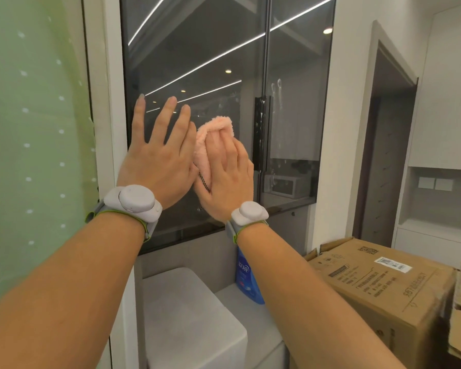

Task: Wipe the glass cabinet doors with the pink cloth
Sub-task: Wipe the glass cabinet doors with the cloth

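Two dark glass cabinet doors fill the middle of the view: the left door (197,62) and the right door (298,75), with a black handle (261,134) between them. My right hand (226,177) presses the folded pink cloth (216,134) against the lower part of the left door. My left hand (157,153) lies flat on the same glass just left of the cloth, fingers spread, holding nothing. Finger smudges show on the right door near the handle. Both wrists wear grey bands.
A green dotted curtain (32,142) hangs at the left. Below the doors sit a white foam box (186,315) and a blue bottle (246,278). An open cardboard box (383,286) stands at the right, white shelving (437,182) and a dark doorway (383,155) behind it.
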{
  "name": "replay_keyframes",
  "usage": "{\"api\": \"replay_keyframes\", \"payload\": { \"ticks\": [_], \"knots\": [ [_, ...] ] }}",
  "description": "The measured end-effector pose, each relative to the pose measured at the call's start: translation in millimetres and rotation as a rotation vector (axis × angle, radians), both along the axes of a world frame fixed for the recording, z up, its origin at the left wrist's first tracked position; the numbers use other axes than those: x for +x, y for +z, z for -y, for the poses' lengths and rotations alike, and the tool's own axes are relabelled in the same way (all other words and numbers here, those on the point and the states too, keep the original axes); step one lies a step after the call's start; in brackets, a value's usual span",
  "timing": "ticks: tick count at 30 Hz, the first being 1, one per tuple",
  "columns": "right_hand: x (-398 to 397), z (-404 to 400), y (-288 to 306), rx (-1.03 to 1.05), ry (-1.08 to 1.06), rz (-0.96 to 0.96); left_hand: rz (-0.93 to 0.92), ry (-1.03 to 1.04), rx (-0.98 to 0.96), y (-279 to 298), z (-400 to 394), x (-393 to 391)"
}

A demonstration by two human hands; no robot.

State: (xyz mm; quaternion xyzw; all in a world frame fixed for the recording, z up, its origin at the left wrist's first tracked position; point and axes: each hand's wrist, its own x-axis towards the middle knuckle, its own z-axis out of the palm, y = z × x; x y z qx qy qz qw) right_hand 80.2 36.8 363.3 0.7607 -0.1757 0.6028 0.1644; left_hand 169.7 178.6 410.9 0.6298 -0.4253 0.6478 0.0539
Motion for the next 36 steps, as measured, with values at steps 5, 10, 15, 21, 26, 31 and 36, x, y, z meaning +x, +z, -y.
{"api": "replay_keyframes", "payload": {
  "ticks": [5,10,15,21,26,31,36],
  "knots": [
    [7.4,1.6,34.0,-0.048,-0.001,-0.009,0.010,-0.037,-0.042,-1.2,3.7,3.1],
    [3.0,6.6,83.2,-0.025,0.033,0.049,0.043,-0.036,-0.050,-1.9,6.5,6.2],
    [8.6,4.9,95.9,0.220,0.137,0.189,0.063,0.004,-0.039,-3.2,7.1,8.5],
    [10.9,-7.3,67.0,0.452,0.246,0.303,0.043,0.015,-0.014,-1.7,6.9,5.4],
    [4.0,-11.6,72.3,0.309,0.301,0.135,0.049,0.010,-0.019,-3.4,5.4,5.6],
    [3.0,-3.9,116.6,0.364,0.296,0.280,0.057,0.004,-0.021,-3.0,6.3,5.1],
    [6.6,0.1,124.8,0.340,0.246,0.334,0.071,-0.001,-0.030,-3.0,7.8,6.3]
  ]
}}
